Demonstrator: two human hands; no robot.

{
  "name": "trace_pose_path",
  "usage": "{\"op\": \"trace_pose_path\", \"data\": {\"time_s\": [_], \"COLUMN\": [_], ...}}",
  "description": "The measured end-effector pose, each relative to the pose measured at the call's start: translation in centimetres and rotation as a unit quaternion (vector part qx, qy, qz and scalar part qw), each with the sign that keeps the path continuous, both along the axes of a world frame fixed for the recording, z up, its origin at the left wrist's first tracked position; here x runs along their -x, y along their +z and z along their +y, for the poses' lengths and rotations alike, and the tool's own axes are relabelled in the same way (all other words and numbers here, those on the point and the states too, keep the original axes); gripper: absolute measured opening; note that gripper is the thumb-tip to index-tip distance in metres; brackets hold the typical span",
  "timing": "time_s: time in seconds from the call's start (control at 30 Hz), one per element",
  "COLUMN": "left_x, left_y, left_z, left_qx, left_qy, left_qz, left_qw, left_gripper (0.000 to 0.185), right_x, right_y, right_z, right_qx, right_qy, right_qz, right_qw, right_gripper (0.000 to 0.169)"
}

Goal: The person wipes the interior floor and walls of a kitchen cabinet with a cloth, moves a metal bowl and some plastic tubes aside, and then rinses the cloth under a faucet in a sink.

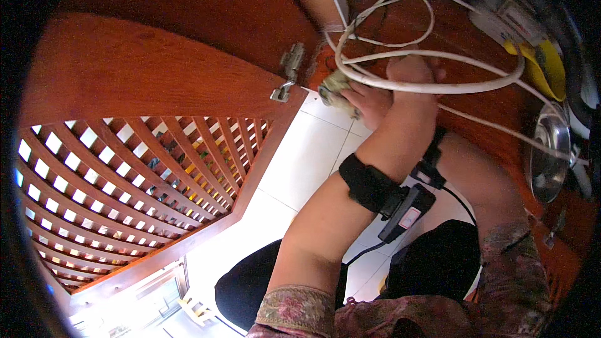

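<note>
My right hand point(373, 105) holds a crumpled, pale greenish cloth point(339, 87) against the front edge of a reddish-brown wooden cabinet, near the hinge side. The right forearm passes beneath the left one. Further in, my left hand point(412, 71) is bent over the cabinet floor point(465, 119); its fingers are mostly hidden, and I cannot tell whether it grips anything. A loop of white cable point(422, 88) crosses in front of the left hand.
An open cabinet door with lattice point(188, 169) stands at left, its metal hinge point(287, 75) near the cloth. Inside the cabinet are more white cables point(429, 14), a yellow object point(547, 70) and a shiny metal bowl or lid point(549, 155). White floor tiles point(300, 150) show below.
</note>
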State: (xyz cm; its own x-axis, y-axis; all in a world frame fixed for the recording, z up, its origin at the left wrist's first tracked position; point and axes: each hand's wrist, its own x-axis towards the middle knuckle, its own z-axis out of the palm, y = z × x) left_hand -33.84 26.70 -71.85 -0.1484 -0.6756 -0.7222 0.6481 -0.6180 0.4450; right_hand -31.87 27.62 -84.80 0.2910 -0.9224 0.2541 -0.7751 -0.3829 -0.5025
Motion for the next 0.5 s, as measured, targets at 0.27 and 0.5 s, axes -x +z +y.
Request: {"op": "trace_pose_path", "data": {"time_s": [0.27,0.5], "left_x": [-2.6,-6.0], "left_y": [2.4,0.8], "left_z": [2.2,4.3], "left_qx": [0.067,0.055], "left_qy": [-0.125,-0.249], "left_qz": [-0.053,-0.048], "left_qw": [0.988,0.966], "left_gripper": [0.021,0.032], "right_x": [-4.1,-0.4], "right_y": [2.3,1.3], "right_z": [-6.7,-1.6], "right_qx": [-0.050,-0.041], "right_qy": [-0.129,0.097], "right_qz": [-0.041,-0.048], "right_qw": [0.990,0.993], "right_gripper": [0.029,0.034]}}
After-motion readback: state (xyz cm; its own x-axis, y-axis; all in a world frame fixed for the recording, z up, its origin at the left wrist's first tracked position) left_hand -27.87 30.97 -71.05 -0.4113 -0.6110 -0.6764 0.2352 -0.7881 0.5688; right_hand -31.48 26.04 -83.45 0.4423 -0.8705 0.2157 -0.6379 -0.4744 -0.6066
